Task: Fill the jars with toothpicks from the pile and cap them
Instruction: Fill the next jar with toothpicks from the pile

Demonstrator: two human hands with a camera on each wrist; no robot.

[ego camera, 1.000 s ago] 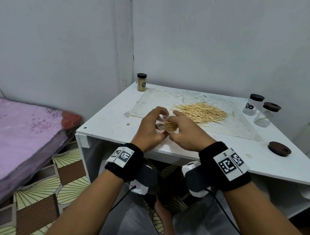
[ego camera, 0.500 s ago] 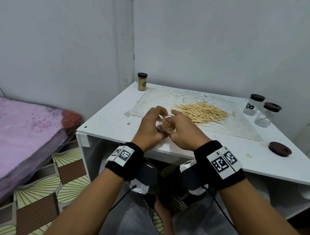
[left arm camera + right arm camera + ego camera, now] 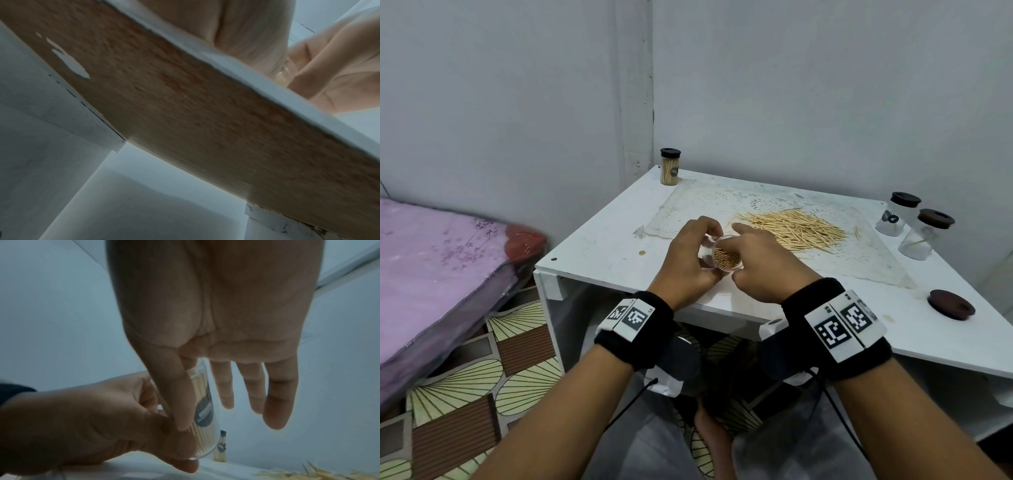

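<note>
Now, held jar: a clear jar (image 3: pixel 726 257) packed with toothpicks, uncapped, tilted with its mouth toward the person, just above the near part of the white table (image 3: pixel 599 246).
Left hand: left hand (image 3: pixel 690 260) grips the jar's lower end, fingers and thumb curled round it.
Right hand: right hand (image 3: pixel 763 263) has its thumb against the jar's side near the mouth; the other fingers (image 3: pixel 279 395) are stretched out loose.
Pile: toothpicks (image 3: pixel 794 230) lie heaped on a pale mat (image 3: pixel 835 263), just beyond the hands.
Full jar: a capped jar of toothpicks (image 3: pixel 670 167) stands at the far left corner.
Other jars: two capped jars (image 3: pixel 911 224) stand at the right edge, nearly bare inside.
Loose lid: a dark lid (image 3: pixel 951 304) lies flat at the near right.
</note>
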